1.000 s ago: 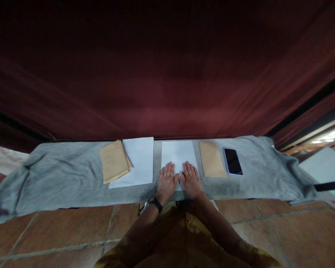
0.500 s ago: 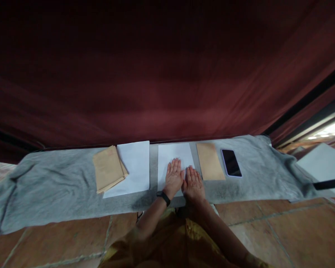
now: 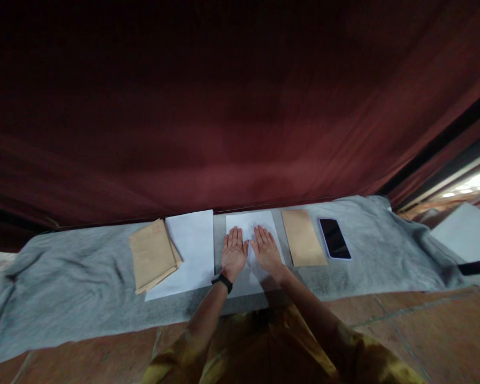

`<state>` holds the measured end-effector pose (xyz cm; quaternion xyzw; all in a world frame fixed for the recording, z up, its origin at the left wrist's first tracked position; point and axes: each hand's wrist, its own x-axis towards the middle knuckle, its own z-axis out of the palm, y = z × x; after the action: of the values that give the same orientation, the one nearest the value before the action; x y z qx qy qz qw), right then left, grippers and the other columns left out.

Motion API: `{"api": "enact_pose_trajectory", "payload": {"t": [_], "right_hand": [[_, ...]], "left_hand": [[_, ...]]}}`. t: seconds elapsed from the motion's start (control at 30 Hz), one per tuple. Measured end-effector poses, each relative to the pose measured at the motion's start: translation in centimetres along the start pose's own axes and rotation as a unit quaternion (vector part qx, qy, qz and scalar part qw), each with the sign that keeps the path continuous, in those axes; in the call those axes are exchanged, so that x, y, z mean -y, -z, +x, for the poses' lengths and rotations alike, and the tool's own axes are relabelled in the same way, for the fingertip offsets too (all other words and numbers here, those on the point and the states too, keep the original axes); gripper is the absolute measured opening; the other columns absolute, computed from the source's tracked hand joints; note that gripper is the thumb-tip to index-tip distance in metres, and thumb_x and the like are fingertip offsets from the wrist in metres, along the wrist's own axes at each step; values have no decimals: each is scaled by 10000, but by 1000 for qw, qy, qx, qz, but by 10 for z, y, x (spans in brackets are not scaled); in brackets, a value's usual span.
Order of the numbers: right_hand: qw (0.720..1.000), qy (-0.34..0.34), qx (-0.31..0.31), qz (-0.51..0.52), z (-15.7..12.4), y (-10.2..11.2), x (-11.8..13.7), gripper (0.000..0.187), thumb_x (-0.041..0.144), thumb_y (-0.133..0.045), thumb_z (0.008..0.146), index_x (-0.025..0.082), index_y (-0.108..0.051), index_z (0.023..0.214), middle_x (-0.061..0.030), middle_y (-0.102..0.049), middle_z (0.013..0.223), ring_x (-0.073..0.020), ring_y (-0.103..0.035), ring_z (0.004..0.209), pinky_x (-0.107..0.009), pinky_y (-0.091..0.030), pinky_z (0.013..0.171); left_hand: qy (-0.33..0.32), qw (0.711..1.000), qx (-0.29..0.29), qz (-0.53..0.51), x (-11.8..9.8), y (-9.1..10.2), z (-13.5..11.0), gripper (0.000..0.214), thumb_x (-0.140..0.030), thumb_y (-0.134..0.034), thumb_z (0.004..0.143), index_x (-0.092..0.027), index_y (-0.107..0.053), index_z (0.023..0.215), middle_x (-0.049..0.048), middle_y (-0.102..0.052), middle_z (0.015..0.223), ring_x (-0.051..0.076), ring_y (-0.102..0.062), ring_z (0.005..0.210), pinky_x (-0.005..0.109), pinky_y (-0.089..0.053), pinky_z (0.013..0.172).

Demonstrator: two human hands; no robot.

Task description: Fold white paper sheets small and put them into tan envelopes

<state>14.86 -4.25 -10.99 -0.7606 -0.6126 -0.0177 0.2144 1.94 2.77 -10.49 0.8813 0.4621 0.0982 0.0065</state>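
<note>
A white sheet of paper [image 3: 244, 221] lies on a grey cloth [image 3: 84, 277] in front of me. My left hand [image 3: 233, 253] and my right hand [image 3: 266, 250] rest side by side on that sheet, palms down, fingers stretched flat. A black band sits on my left wrist. Neither hand holds anything.
Left of the sheet lie another white sheet [image 3: 192, 250] and a stack of brown envelopes [image 3: 151, 255]. To the right are a single brown envelope [image 3: 303, 237] and a dark phone [image 3: 335, 238]. A dark red curtain [image 3: 240, 117] hangs behind. Tiled floor [image 3: 424, 330] lies below.
Both hands have slid away from me, up the white sheet, and stayed flat. The view has shifted slightly.
</note>
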Motion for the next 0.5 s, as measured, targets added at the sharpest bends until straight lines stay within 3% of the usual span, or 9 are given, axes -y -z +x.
{"api": "enact_pose_trajectory", "payload": {"t": [0.17,0.37,0.5], "right_hand": [[999,25,21,-29,49,-13,-10,499,330,-355,1080,135,-493,1518,-150,-467,1590,-278,-434,1474,-490,-307,1219],[998,-28,-24,-58,52,-17,-44,571,397,-356,1078,95,-424,1558,-209,-425,1601,-303,-436,1468,-514,-306,1208],[996,-42,-50,-66,49,-21,-50,598,405,-326,1082,59,-403,1563,-232,-413,1602,-317,-435,1464,-516,-293,1210]], "left_hand": [[-5,1000,-5,8,0,0,0,604,-372,-255,1072,-62,-369,1578,167,-349,1650,256,-275,1561,466,-254,1276],[-9,1000,-22,3,4,-5,-2,600,-390,-263,1071,-94,-373,1581,153,-376,1639,257,-304,1550,472,-280,1265],[18,1000,-19,-7,-2,-8,5,612,-385,-270,1065,-72,-366,1581,179,-392,1625,284,-305,1549,523,-252,1271]]}}
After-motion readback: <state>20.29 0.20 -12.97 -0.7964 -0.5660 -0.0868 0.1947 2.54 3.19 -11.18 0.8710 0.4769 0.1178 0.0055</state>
